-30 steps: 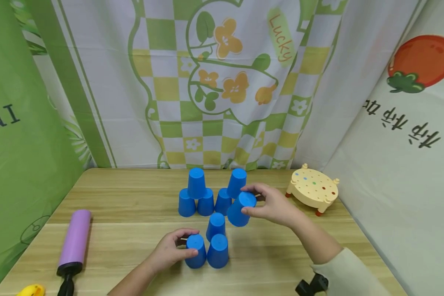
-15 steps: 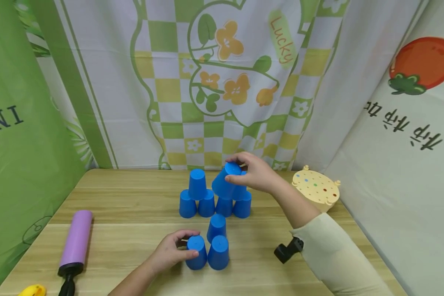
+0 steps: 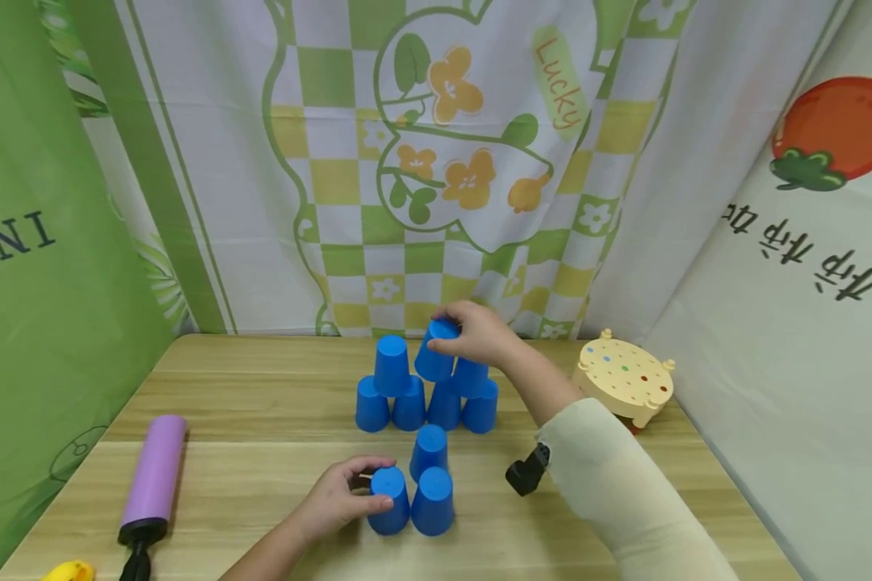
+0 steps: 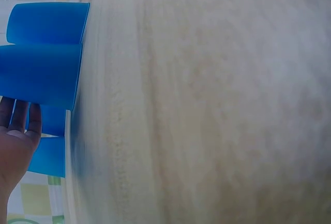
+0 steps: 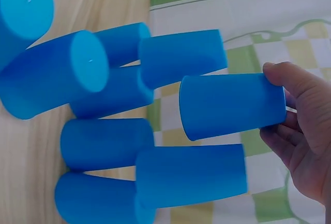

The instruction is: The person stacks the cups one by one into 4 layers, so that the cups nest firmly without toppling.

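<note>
Right hand (image 3: 474, 332) and its held cup (image 3: 436, 357) have moved up and left since a second ago: cup was low at the front of the right rear pair, now sits high between the two raised cups at the back. Right grip: thumb on one side, fingers on the other, around the narrow end, cup mouth down, leaning slightly in head view. Right wrist view has its rim level with the raised cups' sides; can't tell whether it touches either. Rear group, all blue, all inverted: four base cups in a row, left raised cup (image 3: 391, 367) bridging the left pair, right raised cup (image 3: 472, 378) bridging the right pair, partly behind the right hand's cup. Left hand (image 3: 337, 499) unchanged, fingers and thumb curled round the front-left cup (image 3: 389, 504), which stands on the table (image 3: 262, 403). Just beside it, front-right cup (image 3: 432, 504); behind those two, the middle cup (image 3: 429, 453). Those three haven't shifted on the table either. Purple cylinder (image 3: 156, 468) with black handle (image 3: 138, 558) lies far left, yellow object (image 3: 70, 571) near it, cut off by the frame edge. Cream footed stand (image 3: 625, 373) at back right. Black device (image 3: 527, 471) on the right sleeve (image 3: 618, 492). Patterned curtain (image 3: 349, 169) behind the table.
</note>
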A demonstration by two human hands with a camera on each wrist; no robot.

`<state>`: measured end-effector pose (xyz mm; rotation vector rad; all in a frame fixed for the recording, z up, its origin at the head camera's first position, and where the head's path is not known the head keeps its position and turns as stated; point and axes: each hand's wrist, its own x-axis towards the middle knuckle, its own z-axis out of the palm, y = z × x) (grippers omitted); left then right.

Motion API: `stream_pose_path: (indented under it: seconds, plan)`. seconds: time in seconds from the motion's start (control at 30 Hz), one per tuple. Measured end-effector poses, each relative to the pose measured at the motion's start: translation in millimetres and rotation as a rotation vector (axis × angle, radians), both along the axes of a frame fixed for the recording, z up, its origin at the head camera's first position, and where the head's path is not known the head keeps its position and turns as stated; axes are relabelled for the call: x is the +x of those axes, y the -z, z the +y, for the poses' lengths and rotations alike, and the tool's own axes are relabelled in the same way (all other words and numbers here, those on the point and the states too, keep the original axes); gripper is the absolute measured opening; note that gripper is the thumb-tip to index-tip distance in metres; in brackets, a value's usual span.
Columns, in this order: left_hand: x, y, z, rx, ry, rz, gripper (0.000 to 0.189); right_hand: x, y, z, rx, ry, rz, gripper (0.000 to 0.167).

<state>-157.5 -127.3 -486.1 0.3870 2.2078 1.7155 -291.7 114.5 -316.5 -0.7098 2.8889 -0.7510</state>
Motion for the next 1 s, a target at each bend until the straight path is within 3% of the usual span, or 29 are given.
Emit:
stream_pose_path:
  seconds: [0.37, 1.0]
  plan:
    - [-0.7, 1.5, -0.4, 0.018, 0.005, -0.007, 0.059, -6.8, 24.3, -7.4, 0.046, 0.011, -0.008, 0.052]
    - [-1.5, 2.0, -1.3, 0.029, 0.006, 0.008, 0.058, -10.7, 33.7, -15.2, 0.08, 0.007, -0.025, 0.052]
